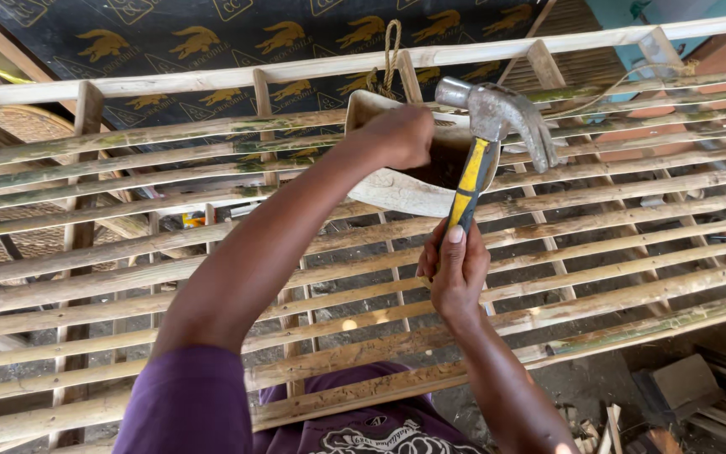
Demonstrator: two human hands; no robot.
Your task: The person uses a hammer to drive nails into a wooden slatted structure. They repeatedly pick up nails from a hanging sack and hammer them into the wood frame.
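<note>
While right hand [457, 271] grips claw hammer [487, 143] shut, head at 12 o'clock, left hand [401, 134] reaches into pale container [397, 189] on bamboo frame [632, 210]; its grip cannot be told.

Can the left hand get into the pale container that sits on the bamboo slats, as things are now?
Probably yes. The left hand is already at the open top of the pale container, with nothing over the opening. The hammer, held by the right hand, stands just beside it, not across it.
</note>
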